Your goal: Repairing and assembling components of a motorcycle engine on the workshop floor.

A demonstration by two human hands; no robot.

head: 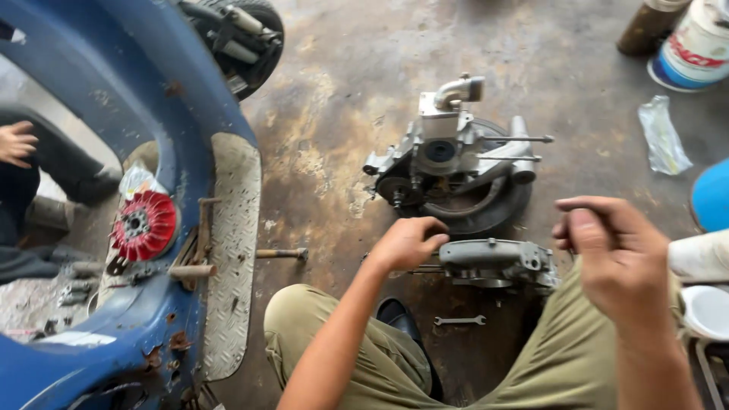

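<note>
Head view: left hand (pixel 406 243) closed at the grey engine cover (pixel 497 263) on the floor before the engine (pixel 456 163) — right hand (pixel 607 258) pinched shut, contents unclear. Best steady the cover first.

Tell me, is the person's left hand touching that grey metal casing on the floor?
Cannot tell. In the head view the left hand is curled just left of the grey casing, fingers over its end, but neither contact nor gap shows plainly.

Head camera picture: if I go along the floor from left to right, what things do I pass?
Red finned wheel → hammer → left hand → grey engine cover → right hand → blue thing at the edge.
</note>
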